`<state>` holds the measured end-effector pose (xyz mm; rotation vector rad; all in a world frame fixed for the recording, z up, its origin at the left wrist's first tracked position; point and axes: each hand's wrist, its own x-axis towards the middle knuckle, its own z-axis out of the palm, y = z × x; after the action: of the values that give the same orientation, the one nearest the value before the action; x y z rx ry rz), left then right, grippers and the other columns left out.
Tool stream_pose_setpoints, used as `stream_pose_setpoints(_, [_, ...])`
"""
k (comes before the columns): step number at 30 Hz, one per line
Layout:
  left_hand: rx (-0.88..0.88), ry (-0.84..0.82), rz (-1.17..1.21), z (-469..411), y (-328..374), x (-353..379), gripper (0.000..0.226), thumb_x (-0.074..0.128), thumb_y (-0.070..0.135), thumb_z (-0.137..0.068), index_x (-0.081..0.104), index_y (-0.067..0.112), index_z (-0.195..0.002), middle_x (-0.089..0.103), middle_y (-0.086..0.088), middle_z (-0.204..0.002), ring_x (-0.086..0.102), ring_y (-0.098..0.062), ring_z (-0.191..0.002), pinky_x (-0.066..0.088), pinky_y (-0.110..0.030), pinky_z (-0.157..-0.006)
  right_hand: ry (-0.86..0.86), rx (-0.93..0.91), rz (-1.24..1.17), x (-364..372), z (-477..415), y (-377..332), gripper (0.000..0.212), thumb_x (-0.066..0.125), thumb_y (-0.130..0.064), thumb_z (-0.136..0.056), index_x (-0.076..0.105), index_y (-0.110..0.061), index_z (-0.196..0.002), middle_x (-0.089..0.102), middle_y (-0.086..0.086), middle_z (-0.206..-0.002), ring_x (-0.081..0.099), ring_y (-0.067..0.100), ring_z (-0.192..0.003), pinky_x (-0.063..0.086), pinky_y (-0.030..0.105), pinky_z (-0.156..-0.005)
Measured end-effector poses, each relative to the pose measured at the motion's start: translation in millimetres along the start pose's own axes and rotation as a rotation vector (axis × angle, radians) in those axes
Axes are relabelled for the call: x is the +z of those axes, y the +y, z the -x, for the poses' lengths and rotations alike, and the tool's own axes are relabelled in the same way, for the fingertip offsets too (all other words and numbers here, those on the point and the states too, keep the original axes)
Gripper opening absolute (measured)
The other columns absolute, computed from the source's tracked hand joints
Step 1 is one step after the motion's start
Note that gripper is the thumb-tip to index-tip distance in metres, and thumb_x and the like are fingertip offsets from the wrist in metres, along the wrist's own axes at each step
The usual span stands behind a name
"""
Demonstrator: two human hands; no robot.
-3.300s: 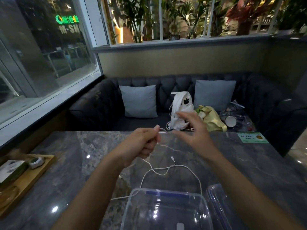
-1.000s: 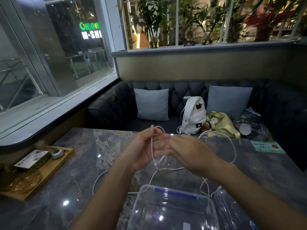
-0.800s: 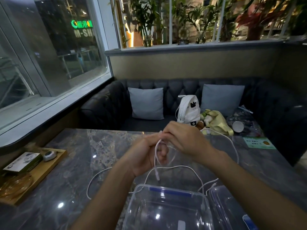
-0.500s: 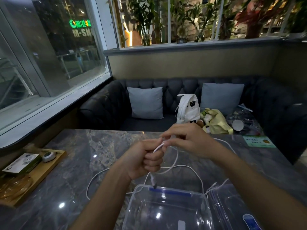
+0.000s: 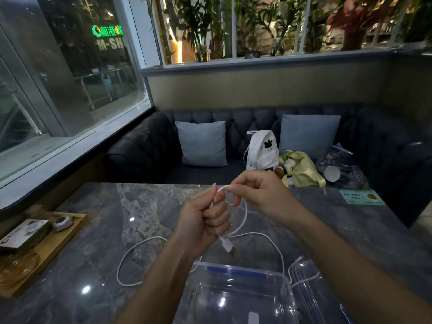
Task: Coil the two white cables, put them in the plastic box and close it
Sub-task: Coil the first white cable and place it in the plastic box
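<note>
My left hand [image 5: 203, 222] is a fist that grips a white cable [image 5: 245, 215]; the cable's plug [image 5: 228, 246] hangs out below the fist. Just right of it, my right hand [image 5: 259, 195] pinches the same cable and bends a loop over the left fist. A second white cable [image 5: 131, 253] lies in a loose curve on the marble table, left of the box. The clear plastic box [image 5: 236, 298] stands open at the near edge. Its lid [image 5: 311, 298] lies beside it on the right, with a cable end resting on it.
A wooden tray [image 5: 51, 244] with a small box and a glass dish sits at the table's left edge. A green card [image 5: 361, 196] lies at the far right. Behind the table a dark sofa holds cushions, a white backpack [image 5: 261, 152] and a yellow bag.
The left hand has closed into a fist round the cable. The right hand has swung the loop over the top of it, and more of the cable is gathered in.
</note>
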<state>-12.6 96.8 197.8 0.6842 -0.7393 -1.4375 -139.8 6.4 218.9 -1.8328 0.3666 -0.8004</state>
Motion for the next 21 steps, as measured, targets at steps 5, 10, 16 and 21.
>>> stream_pose_setpoints(5, [-0.238, 0.008, -0.331, -6.1, 18.8, -7.5, 0.029, 0.045, 0.031, -0.081, 0.054, 0.015, -0.059, 0.032, 0.007, -0.039, 0.025, -0.007, -0.035, 0.026, -0.019, -0.038, -0.095, -0.030, 0.148, -5.5, 0.5, -1.4, 0.021, 0.066, -0.011, -0.081, 0.062, -0.021, -0.063, 0.060, -0.004, -0.055, 0.051, 0.003, -0.049, 0.039, 0.013, -0.051])
stream_pose_setpoints(10, [-0.182, -0.057, -0.281, -10.8, 21.4, -8.0, 0.031, 0.041, 0.036, -0.088, 0.050, 0.020, -0.062, 0.029, 0.013, -0.041, 0.016, -0.002, -0.036, 0.012, -0.016, -0.035, -0.018, -0.036, 0.044, -12.2, -1.1, 4.7, 0.012, 0.069, -0.010, -0.077, 0.070, -0.021, -0.072, 0.065, -0.009, -0.059, 0.055, 0.007, -0.057, 0.042, 0.017, -0.055])
stream_pose_setpoints(16, [-0.154, -0.113, -0.290, -8.0, 16.8, -8.8, 0.034, 0.040, 0.033, -0.090, 0.057, 0.016, -0.066, 0.031, 0.014, -0.036, 0.021, -0.001, -0.030, 0.012, -0.022, -0.039, 0.048, -0.120, 0.072, -13.2, 0.4, 14.1, 0.015, 0.069, -0.012, -0.078, 0.071, -0.026, -0.073, 0.067, -0.013, -0.061, 0.058, 0.000, -0.059, 0.045, 0.011, -0.059])
stream_pose_setpoints(21, [0.035, -0.098, -0.080, -3.9, 25.4, -8.3, 0.037, 0.036, 0.030, -0.091, 0.054, 0.020, -0.061, 0.017, 0.009, -0.044, 0.012, -0.006, -0.035, 0.013, -0.019, -0.037, 0.135, -0.078, 0.027, -26.5, 2.9, 31.4, 0.027, 0.067, -0.014, -0.080, 0.071, -0.039, -0.087, 0.067, -0.010, -0.060, 0.051, 0.001, -0.049, 0.041, 0.012, -0.045])
